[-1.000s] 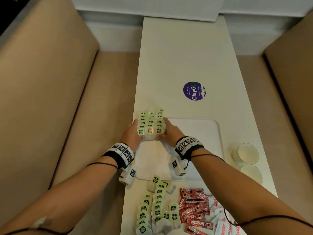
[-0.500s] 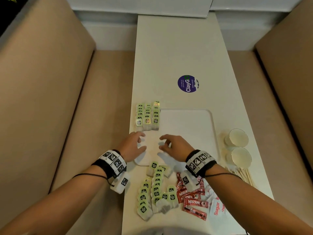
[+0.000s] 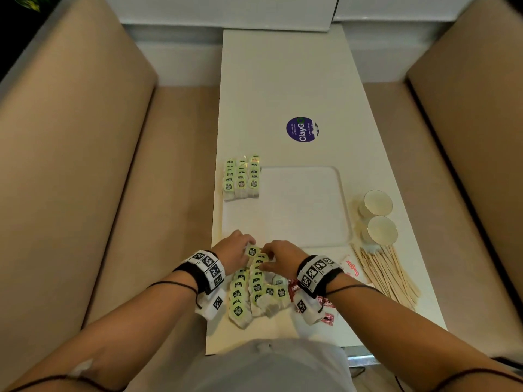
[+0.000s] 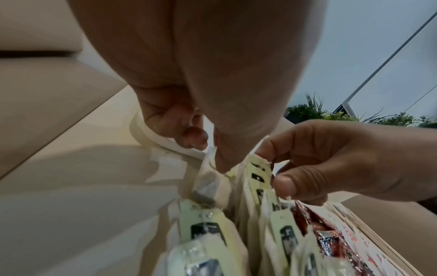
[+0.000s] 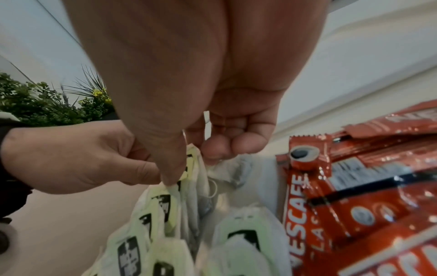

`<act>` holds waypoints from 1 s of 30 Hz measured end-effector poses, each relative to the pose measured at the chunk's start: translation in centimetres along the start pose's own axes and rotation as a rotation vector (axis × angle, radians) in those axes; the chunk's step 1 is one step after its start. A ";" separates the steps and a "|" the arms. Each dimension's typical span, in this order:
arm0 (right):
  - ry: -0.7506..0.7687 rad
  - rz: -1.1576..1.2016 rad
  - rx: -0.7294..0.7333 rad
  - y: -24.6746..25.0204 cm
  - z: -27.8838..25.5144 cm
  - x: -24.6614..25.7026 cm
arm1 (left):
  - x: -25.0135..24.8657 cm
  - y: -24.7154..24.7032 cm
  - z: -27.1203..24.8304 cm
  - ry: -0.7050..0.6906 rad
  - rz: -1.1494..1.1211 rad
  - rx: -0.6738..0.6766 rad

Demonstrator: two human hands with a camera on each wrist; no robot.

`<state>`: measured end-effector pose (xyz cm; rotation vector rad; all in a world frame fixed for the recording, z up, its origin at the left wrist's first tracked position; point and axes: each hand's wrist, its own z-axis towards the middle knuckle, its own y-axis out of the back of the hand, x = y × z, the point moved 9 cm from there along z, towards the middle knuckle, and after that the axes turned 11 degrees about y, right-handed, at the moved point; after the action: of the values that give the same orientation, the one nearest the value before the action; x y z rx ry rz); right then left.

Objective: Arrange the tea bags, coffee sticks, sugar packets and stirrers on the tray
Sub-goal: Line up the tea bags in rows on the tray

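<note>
Beige booth seats (image 3: 85, 193) flank a long white table (image 3: 283, 80), and at its 6 o'clock end lies a loose heap of tea bags (image 3: 249, 290) with pale green tags. Both hands work at the far end of that heap, just at the near rim of the white tray (image 3: 305, 210). The left hand (image 3: 235, 253) pinches the top of one tea bag between thumb and curled fingers (image 4: 189, 128); the right hand (image 3: 283, 256) pinches another tea bag's green tag between thumb and forefinger, its other fingers (image 5: 236, 145) curled in. On the tray's 10 o'clock corner sits a neat block of tea bags (image 3: 242, 176) in three rows. At 3 o'clock of the heap, partly under the right wrist, lie red Nescafe coffee sticks (image 5: 354, 186), and beyond them a white sugar packet (image 3: 352, 267) with red lettering. Wooden stirrers (image 3: 387, 273) fan out at 4 o'clock of the tray, with two paper cups (image 3: 377, 216) just beside its right rim. A purple round sticker (image 3: 302, 129) marks the table at 12 o'clock of the tray.
</note>
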<state>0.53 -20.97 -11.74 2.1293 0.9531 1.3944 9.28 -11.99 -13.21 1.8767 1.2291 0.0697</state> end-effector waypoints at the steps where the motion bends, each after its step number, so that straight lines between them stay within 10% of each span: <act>1: 0.003 0.006 -0.010 0.0 -0.1 0.1 | 0.0 0.1 -0.1 0.003 -0.002 -0.017; 30: 0.134 0.297 -0.204 6.3 -5.0 4.2 | -1.6 4.5 -4.3 -0.010 -1.034 0.108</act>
<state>-0.96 -22.26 -2.93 2.1045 0.5248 1.7142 9.68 -11.13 -6.84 1.1185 2.0677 -0.5667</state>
